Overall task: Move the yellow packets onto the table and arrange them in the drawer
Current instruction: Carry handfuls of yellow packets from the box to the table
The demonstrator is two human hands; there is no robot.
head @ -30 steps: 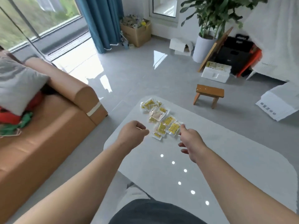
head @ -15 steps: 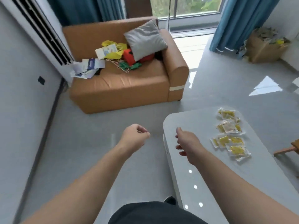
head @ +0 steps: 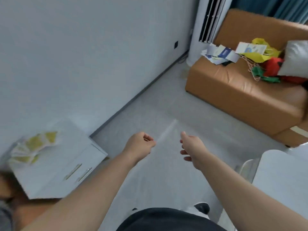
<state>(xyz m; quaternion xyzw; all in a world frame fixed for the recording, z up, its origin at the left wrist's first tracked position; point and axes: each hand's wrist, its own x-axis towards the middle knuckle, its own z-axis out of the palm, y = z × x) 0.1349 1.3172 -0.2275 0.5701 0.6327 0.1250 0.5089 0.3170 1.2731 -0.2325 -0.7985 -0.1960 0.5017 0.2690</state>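
Several yellow packets lie blurred in a loose pile on top of a white drawer cabinet at the lower left. Its front has two metal handles, and the drawers look closed. My left hand hangs in the air over the floor, fingers curled into a fist, holding nothing. My right hand is beside it with relaxed fingers, also holding nothing. Both hands are well to the right of the cabinet. A corner of the white table shows at the lower right.
A tan sofa with papers, coloured cloths and a grey cushion stands at the right. A white standing air conditioner is by the wall behind it. Grey floor stretches between cabinet, sofa and table.
My view has swung far to the left, away from the table and its packets, bringing the white cabinet with more packets into sight. Both hands stay held out in front and hold nothing.
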